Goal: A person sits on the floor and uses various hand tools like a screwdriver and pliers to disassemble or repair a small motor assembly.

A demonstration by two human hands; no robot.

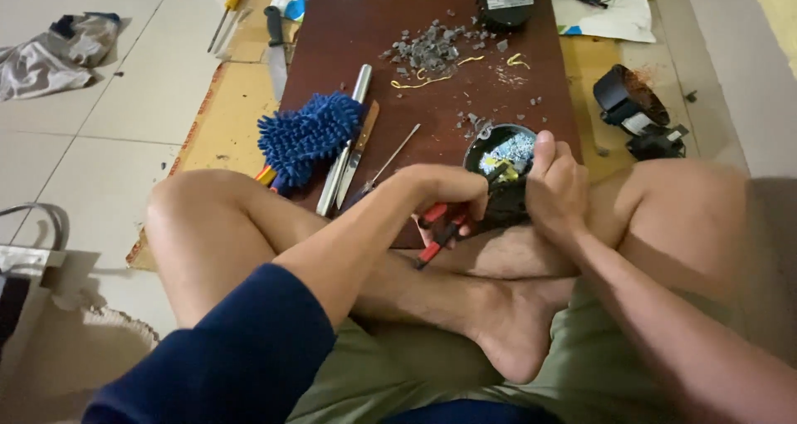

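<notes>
I sit cross-legged on the floor behind a dark brown board (349, 42). My left hand (444, 193) grips red-handled pliers (438, 229), whose jaws reach into a round black cup-shaped part (502, 154). My right hand (554, 190) clasps the right side of that part, thumb up along its rim. Inside the part I see grey crumbled filling and a bit of yellow wire.
On the board lie a blue fluffy mitt (305, 135), a metal tube (347, 142), a knife (359, 154), a thin pick (390, 156), grey rubble (430, 49) and yellow wire scraps (423, 81). Black parts (635, 108) sit right; a screwdriver (227, 7) and rag (58, 50) left.
</notes>
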